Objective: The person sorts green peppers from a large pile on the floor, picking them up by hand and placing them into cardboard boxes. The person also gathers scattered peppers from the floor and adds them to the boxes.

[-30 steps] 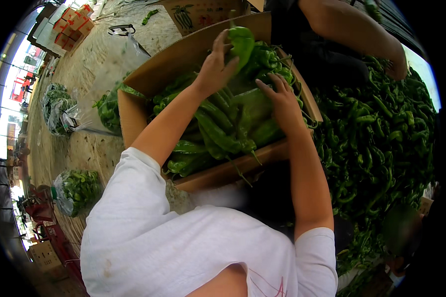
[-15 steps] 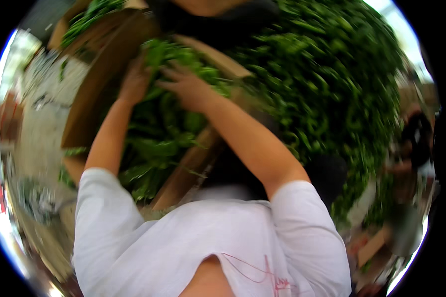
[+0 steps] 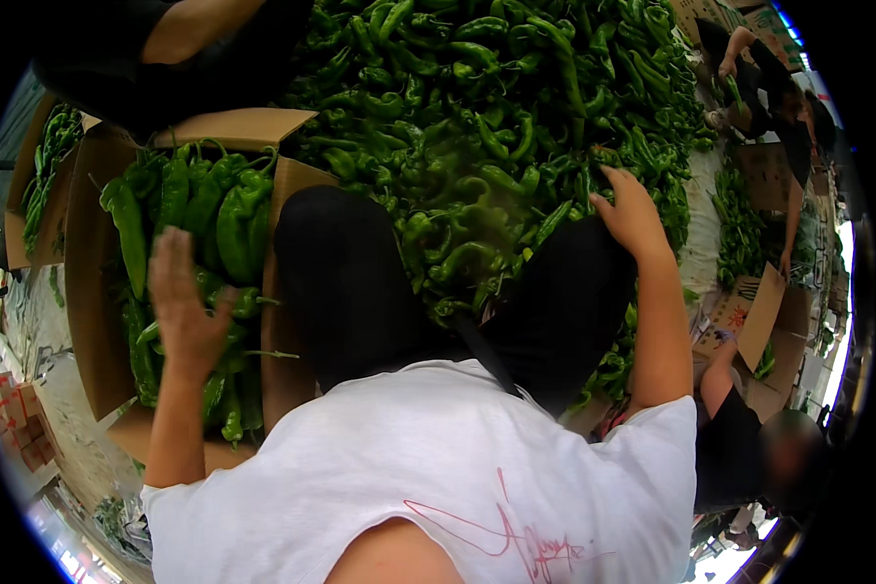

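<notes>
My left hand lies flat with fingers stretched out over long green peppers in an open cardboard box at my left. The peppers fill the box, several of them lying lengthwise at its far end. My right hand reaches to the near right edge of a big heap of green peppers. Its thumb and forefinger are apart beside the peppers, and I see nothing held between them. The other fingers are partly hidden.
My black-clad knees stand between the box and the heap. Another person's arm is at the far left, near a second pepper box. At the right, people work around another cardboard box. Stacked cartons stand at the left.
Both hands were together over the peppers in the box. My right hand has moved right to the heap, while my left stays over the box. The view has turned right.
</notes>
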Action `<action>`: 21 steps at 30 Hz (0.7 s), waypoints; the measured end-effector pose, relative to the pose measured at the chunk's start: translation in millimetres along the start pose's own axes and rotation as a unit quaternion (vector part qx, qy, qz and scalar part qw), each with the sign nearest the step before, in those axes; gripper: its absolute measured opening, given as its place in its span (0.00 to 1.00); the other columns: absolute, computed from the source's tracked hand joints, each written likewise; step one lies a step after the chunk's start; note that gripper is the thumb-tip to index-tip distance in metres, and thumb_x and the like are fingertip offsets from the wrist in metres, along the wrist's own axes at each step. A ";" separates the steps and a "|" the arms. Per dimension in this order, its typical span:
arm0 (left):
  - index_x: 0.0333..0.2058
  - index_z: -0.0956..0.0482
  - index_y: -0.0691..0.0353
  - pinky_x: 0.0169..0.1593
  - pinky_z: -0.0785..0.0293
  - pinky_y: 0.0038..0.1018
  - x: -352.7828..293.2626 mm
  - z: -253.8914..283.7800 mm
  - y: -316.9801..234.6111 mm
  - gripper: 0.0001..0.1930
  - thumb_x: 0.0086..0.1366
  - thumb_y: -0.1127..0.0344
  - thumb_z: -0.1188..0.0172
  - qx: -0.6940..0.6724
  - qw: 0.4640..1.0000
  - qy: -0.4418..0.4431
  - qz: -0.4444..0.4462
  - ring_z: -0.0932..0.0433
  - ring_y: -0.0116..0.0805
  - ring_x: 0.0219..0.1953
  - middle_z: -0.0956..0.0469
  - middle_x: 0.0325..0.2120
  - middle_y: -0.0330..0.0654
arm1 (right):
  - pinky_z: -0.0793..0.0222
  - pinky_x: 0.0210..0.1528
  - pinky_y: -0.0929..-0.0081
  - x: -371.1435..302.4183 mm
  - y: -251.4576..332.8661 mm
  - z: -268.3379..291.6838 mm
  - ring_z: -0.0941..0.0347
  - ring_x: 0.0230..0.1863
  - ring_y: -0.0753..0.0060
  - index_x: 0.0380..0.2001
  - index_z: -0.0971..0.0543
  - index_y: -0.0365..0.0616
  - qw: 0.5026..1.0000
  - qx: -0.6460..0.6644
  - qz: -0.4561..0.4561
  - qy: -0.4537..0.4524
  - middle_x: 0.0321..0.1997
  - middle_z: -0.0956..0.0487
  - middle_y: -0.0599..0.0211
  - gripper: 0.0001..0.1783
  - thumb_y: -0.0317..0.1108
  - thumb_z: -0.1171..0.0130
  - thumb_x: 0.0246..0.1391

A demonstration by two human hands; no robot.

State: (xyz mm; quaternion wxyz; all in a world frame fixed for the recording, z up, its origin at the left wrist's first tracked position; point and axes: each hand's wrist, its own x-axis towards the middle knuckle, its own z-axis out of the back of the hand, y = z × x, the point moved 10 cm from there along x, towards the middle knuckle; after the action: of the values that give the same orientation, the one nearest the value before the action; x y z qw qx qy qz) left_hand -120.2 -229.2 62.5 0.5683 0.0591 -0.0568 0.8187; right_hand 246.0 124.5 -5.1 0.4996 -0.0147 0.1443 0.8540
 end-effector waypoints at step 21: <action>0.54 0.29 0.45 0.53 0.33 0.54 -26.5 -108.0 11.7 0.30 0.50 0.54 0.36 0.148 0.982 0.109 -0.050 0.33 0.56 0.56 0.26 0.45 0.45 | 0.30 0.45 0.64 11.1 191.4 -118.8 0.25 0.42 0.48 0.42 0.23 0.36 0.862 0.344 0.302 0.217 0.40 0.22 0.49 0.14 0.28 0.43 0.50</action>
State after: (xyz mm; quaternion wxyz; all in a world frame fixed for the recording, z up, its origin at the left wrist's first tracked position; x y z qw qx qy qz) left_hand -125.4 -240.4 -48.6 0.5963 0.0560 0.1305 0.7901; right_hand 62.1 15.1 -76.4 0.1467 0.0171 0.5308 0.8345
